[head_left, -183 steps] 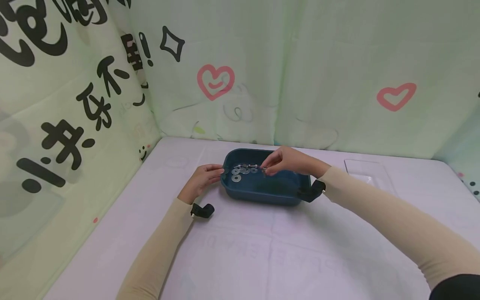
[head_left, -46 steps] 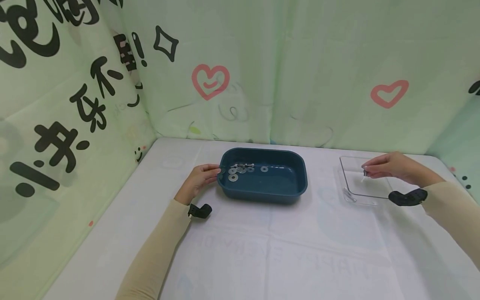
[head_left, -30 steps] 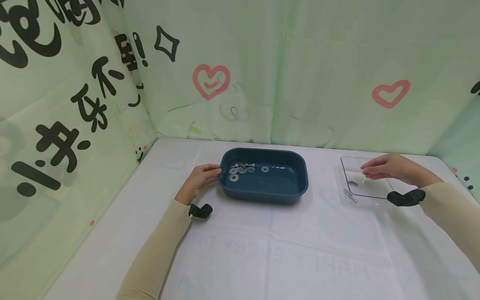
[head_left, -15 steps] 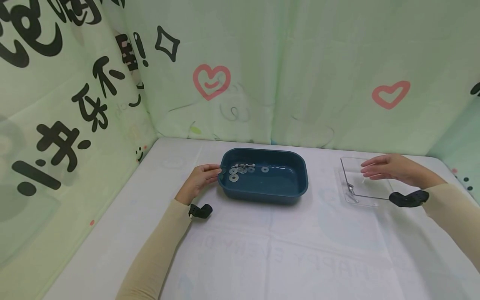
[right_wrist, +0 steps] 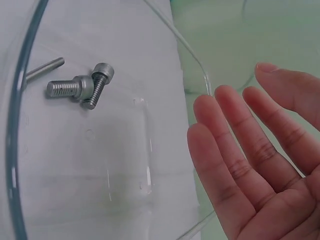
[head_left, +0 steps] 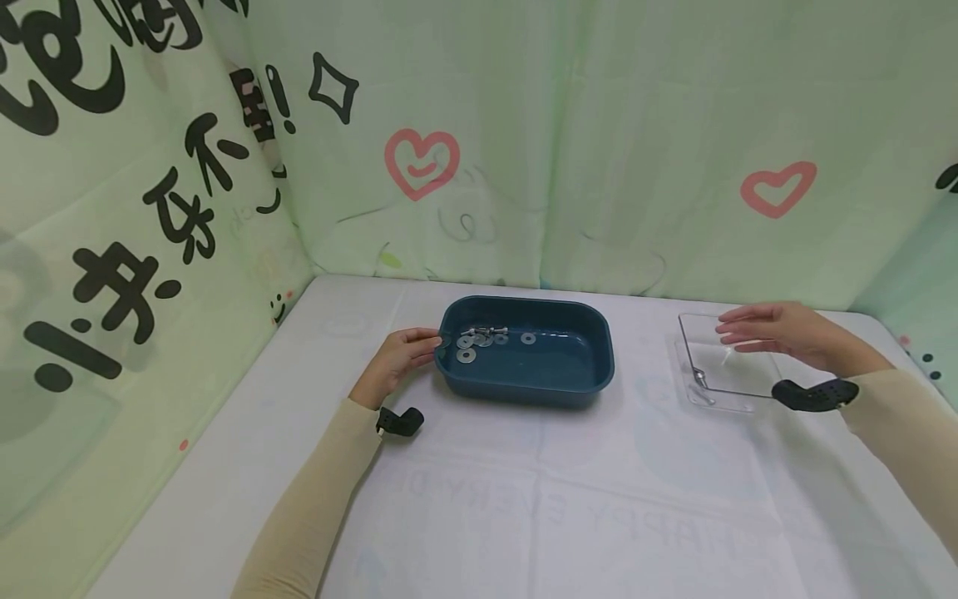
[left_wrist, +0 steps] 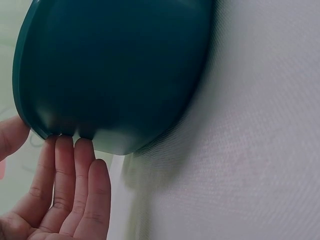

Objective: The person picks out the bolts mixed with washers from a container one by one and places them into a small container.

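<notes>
In the head view, a dark blue plastic bin point(head_left: 524, 391) stands on the table; metal washers point(head_left: 466, 355) and screws point(head_left: 486, 331) lie at the left in it. My left hand point(head_left: 397, 362) is at its left end, straight fingertips touching the outer wall and thumb at the rim, as the left wrist view shows. At the right, a clear plastic box point(head_left: 737, 393) holds socket head cap screws point(right_wrist: 97, 85), two of them crossed, with a slimmer metal rod point(right_wrist: 46, 68) beside. Above this box my right hand point(head_left: 786, 334) hovers, fingers spread and nothing held.
White cloth point(head_left: 524, 499) covers the table. A green printed curtain point(head_left: 599, 166) hangs along the back and left edges. Black wrist cameras point(head_left: 400, 422) sit on both wrists, over beige sleeves.
Earlier my right hand was in the blue bin, then carried a cap screw over the clear box and let it fall in. Its fingers have since spread. My left hand has stayed put.
</notes>
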### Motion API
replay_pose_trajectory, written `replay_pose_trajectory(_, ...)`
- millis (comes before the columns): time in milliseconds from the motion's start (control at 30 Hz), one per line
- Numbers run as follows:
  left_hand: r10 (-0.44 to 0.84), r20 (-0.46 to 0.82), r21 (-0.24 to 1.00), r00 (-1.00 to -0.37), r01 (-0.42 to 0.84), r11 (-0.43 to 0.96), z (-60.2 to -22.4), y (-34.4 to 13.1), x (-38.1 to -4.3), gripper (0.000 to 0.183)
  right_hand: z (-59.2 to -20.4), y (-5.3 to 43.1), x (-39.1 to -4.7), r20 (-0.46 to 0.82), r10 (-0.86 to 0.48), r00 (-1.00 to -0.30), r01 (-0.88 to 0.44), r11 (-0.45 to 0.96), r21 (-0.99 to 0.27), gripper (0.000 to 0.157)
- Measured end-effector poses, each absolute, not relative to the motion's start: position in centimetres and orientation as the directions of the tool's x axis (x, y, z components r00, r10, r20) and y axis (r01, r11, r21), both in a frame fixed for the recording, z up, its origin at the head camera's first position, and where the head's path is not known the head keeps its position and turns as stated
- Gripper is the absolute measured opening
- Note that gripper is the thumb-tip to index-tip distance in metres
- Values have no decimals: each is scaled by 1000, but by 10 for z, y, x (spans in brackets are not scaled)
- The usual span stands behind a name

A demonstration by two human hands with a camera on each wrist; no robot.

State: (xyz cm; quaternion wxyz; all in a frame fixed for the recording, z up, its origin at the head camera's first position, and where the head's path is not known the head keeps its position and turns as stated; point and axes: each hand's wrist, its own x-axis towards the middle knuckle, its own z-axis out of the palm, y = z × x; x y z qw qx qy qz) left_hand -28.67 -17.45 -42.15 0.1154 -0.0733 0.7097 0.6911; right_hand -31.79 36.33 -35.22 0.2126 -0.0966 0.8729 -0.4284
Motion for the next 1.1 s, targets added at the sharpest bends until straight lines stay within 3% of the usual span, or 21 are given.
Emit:
replay_pose_trajectory(267, 52, -266, 964, -963, -265, 39, -422, -175, -287, 40, -346, 356, -316, -247, -344, -906, 11, 565, -825, 15)
replay_pose_trajectory(600, 60, -238, 971, -969, -238, 10, -423, -175, -287, 40, -330, 328, -319, -217, -365, -905, -60, 615, -786, 56)
replay_pose_trajectory(1100, 74, -228, 974, -971, -227, 25, -425, -176, -289, 41, -303, 266, -328, -236, -413, -880, -77, 613, -786, 56)
